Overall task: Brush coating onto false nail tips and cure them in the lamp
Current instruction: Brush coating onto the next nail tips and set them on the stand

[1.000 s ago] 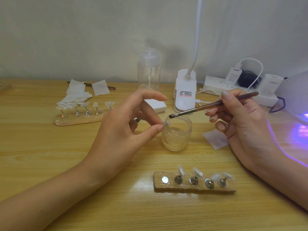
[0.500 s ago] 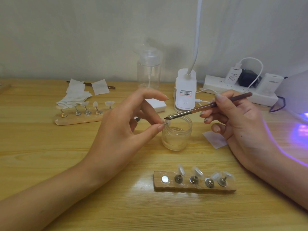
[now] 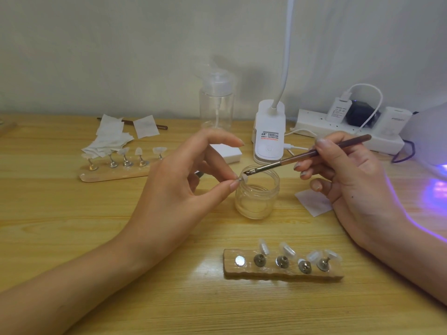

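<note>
Nearby: glass jar (image 3: 257, 197) beside brush (image 3: 312, 154), nail stand (image 3: 283, 270).

A clear pump bottle (image 3: 216, 102) stands at the back edge of the wooden table (image 3: 60, 213) (you can see a thin tube inside it). Just right of it sits a white desk light (image 3: 268, 134), then a white power strip (image 3: 314, 124) with plugs in it. Near the back left corner, white paper squares (image 3: 108, 139) lie over a brown stick (image 3: 160, 126).

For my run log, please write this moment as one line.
step: brushing coating | left hand: pinches nail tip beside jar | right hand: holds brush, bristles at nail tip | near holder: leftmost magnet bare
</note>
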Available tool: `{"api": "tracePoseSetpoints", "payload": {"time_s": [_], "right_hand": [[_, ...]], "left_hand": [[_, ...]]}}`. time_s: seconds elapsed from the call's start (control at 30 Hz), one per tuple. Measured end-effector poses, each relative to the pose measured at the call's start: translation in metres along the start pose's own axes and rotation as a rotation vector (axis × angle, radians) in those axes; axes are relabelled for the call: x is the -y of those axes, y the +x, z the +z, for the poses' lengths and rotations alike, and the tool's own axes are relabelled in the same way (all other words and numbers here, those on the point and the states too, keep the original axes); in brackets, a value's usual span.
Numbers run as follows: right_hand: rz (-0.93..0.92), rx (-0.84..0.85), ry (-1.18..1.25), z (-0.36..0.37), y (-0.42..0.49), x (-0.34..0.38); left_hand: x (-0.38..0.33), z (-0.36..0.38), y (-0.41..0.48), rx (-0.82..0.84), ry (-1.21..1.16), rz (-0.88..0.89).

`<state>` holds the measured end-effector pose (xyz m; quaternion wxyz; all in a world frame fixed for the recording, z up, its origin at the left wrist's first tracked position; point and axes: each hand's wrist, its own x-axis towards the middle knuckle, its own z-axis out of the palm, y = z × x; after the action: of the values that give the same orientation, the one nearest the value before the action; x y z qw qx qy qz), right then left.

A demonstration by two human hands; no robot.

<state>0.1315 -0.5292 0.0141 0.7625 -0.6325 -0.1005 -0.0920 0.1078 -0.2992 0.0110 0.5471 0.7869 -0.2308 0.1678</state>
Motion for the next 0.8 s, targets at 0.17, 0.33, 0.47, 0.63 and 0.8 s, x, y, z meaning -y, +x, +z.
{"api": "tracePoseSetpoints", "payload": {"time_s": [0.17,0.33,0.47,0.63,0.8], "right_hand": [[-0.046,0.058,0.072,0.0022,-0.0005,0.0014],[0.015,0.021,-0.002,0.0008,-0.0004,0.0002],[0.006,-0.002,-0.009,-0.0004,0.0002,-0.0004],[-0.045,0.044,0.072,0.0014,-0.0004,0.0019],[-0.044,0.052,0.034,0.0021,-0.0016,0.0]], "left_hand": [[0.0002,0.0005,-0.0002,-0.004,-0.008,-0.008],[0.0005,0.0008,0.0002,-0.006,-0.005,-0.011],[0.0009,0.0007,-0.0002,-0.005,-0.005,-0.007],[0.0012,0.0004,0.0001,-0.003,-0.005,-0.011],[0.0011,0.0005,0.0,-0.007,0.005,-0.012]]}}
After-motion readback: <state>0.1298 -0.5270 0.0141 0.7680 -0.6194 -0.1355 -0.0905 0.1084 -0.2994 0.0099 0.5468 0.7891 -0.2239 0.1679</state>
